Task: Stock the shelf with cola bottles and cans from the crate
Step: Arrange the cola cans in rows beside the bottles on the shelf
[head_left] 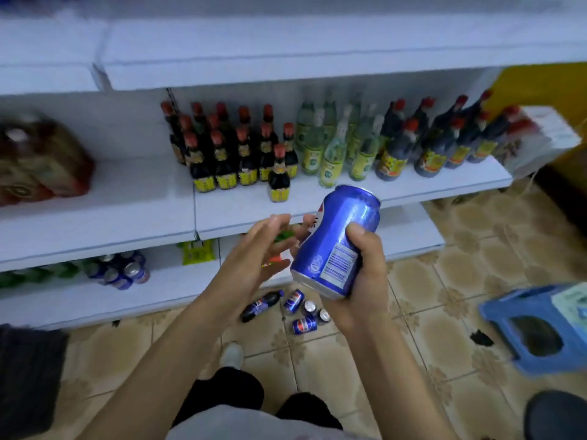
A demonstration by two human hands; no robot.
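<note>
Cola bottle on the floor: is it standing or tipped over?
Tipped over. The bottle lies on its side on the tiles, cap pointing toward the cans beside it.

The red packs [44, 163] at far left are blurred, and the blue plastic thing [524, 325] at right is blurred and cut by the edge. The smeared left hand [254, 258] hides most of a green thing [284, 235]; the right hand [365, 281] covers part of the cola can [336, 236].
</note>
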